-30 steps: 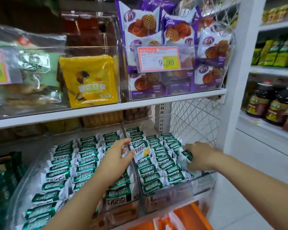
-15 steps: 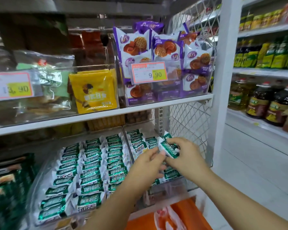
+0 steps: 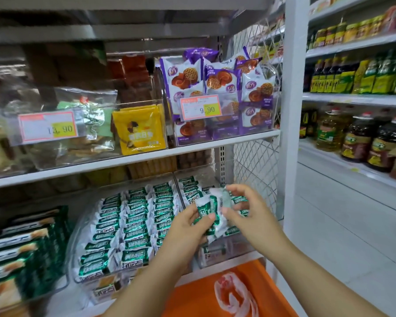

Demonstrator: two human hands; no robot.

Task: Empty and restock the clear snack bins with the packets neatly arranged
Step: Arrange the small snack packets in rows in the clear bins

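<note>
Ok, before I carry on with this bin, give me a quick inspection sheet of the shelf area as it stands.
Surface: white lower shelf carries two clear bins side by side.
Job's things: left bin is filled with packet rows, green and neat; right bin is partly hidden by the hands; held packets are above it, blurred.
Clutter: orange crate below the shelf, with a crumpled plastic bag in it.
Grippers: left hand and right hand both pinch the held packets with curled fingers.
Cables: nothing seen.
Surroundings: upper shelf with purple biscuit packs, a yellow packet and price tags; oil bottles on the rack to the right.
</note>
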